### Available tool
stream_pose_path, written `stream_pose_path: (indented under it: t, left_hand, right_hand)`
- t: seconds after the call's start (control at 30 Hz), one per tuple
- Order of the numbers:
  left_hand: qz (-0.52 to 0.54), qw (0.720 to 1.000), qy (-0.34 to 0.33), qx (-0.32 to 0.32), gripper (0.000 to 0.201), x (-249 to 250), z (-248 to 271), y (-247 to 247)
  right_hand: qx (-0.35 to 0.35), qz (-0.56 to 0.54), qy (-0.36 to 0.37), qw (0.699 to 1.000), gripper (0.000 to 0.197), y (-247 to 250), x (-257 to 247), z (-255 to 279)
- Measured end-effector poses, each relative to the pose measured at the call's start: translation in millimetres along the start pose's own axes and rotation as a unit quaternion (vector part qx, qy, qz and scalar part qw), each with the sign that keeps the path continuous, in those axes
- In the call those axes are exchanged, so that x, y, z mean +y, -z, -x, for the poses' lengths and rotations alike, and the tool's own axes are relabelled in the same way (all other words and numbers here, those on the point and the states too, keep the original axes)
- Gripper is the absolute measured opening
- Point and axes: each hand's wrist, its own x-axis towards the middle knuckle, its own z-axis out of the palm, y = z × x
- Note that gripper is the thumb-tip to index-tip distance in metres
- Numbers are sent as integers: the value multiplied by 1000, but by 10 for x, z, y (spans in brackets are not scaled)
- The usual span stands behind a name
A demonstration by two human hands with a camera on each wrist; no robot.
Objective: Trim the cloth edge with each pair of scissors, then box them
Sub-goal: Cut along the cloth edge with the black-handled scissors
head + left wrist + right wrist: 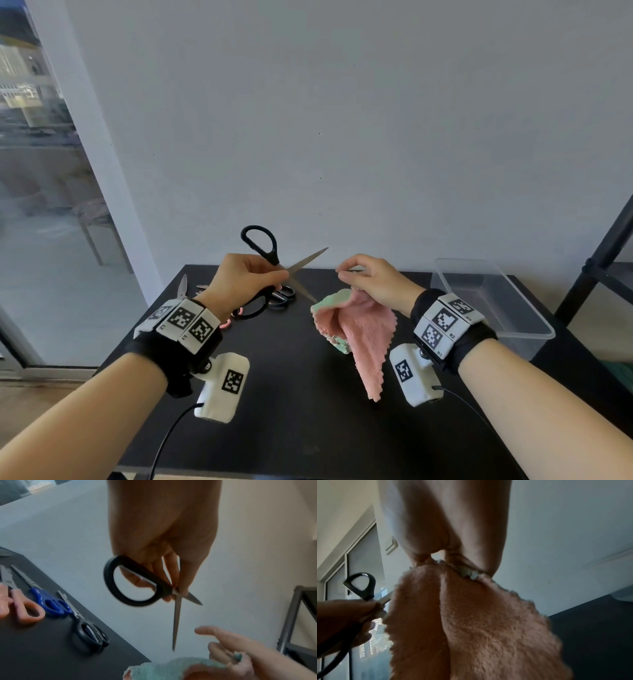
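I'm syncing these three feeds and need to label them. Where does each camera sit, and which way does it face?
Head: on the head, looking forward and down at the table; both forearms, left hand, right hand.
Left wrist: along the left hand gripping the black scissors, blades open; spare scissors below.
Right wrist: looks up along the right hand holding the pink cloth.
Shared: all three show the black scissors and the cloth.

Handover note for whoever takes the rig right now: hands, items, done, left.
Left hand grips the black scissors, blades open, in the air. Right hand pinches the pink cloth, which hangs above the table.
On the table: pink scissors, blue scissors, small black scissors. Clear box at far right holds no scissors.
Done: cannot tell which cuts.
Left: trimming, boxing all.
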Motion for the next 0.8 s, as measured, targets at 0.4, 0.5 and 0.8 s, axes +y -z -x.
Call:
stream_pose_path:
  t: [0.4,0.5,0.8]
  left_hand:
    - [-128,985,-93,69,22,-46,-55,-184]
    - [-176,974,-134,41,18,-69,-60,-231]
    - [-269,945,-183,9,17,-19,-47,-302]
  right_hand:
    - [-45,-73,-32,996,59,-222,-315,101]
    - [-79,-93,-55,991,64,-251,-418,102]
    - [-99,-136,-91,981,31,-326,-413,59]
